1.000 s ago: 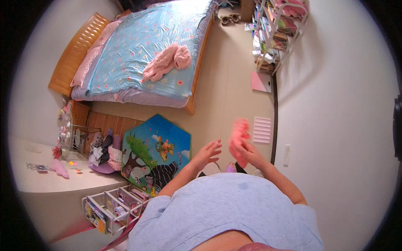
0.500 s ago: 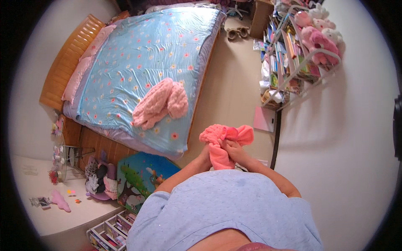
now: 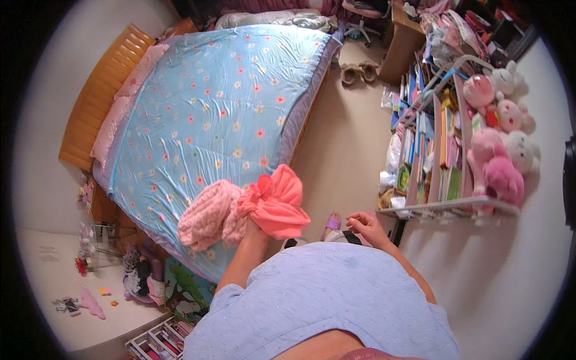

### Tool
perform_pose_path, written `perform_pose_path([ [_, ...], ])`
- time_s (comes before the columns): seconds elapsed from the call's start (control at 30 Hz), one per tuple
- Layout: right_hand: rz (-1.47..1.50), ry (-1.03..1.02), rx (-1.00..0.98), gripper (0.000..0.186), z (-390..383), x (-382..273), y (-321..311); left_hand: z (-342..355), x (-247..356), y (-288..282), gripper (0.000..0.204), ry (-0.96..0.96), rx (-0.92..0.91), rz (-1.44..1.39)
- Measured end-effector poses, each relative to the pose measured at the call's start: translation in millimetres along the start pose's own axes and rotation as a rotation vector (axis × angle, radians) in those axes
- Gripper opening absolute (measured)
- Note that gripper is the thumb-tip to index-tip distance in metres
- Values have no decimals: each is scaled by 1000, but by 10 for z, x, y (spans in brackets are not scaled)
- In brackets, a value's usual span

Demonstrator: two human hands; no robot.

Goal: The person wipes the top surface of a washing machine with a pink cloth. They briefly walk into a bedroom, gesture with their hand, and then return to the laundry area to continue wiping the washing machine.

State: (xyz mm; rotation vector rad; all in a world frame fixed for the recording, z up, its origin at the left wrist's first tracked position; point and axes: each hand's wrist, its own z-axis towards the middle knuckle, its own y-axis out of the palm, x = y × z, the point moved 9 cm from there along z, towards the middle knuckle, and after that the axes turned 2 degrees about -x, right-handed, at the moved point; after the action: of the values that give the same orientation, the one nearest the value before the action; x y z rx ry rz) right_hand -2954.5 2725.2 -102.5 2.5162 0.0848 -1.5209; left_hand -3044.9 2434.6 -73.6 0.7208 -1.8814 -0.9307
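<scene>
A bundled coral fleece cloth [image 3: 277, 207], gathered at one end and puffed out at the other, is held up over the near right edge of the bed. My left hand [image 3: 256, 233] grips it from below, with most of the fingers hidden by the fabric. Right beside it, a pale pink knitted-looking piece of clothing [image 3: 207, 216] lies on the blue flowered bed cover [image 3: 204, 120]; whether the two touch, I cannot tell. My right hand [image 3: 367, 227] is empty, fingers apart and slightly bent, above the floor by my feet.
Right of the bed runs a strip of beige floor [image 3: 327, 144] with a pair of brown slippers [image 3: 360, 74] at its far end. A white shelf rack [image 3: 444, 210] with books and plush toys stands along the right wall. At the left is a white desktop [image 3: 48, 288].
The coral cloth, earlier held in both hands before my body, has moved left toward the bed in my left hand. My right hand has let go and moved right. The view has shifted.
</scene>
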Motion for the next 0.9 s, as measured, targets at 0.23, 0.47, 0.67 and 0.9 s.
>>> perform_pose_path([
  [0.23, -337, -65, -57, 25, 1682, -1033, -809, 935, 525, -109, 51, 134, 162, -77],
  [0.47, -770, -133, 28, 28, 3137, -1574, -1680, 2321, 910, -241, 51, 189, 205, -155],
  [0.67, -1188, 268, -21, 33, 3699, -1236, -2774, 3707, 1471, 96, 51, 201, 74, -242],
  [0.9, -1068, 307, -73, 32, 4743, -1284, -3181, 4574, 2015, 155, 52, 292, 177, -180],
])
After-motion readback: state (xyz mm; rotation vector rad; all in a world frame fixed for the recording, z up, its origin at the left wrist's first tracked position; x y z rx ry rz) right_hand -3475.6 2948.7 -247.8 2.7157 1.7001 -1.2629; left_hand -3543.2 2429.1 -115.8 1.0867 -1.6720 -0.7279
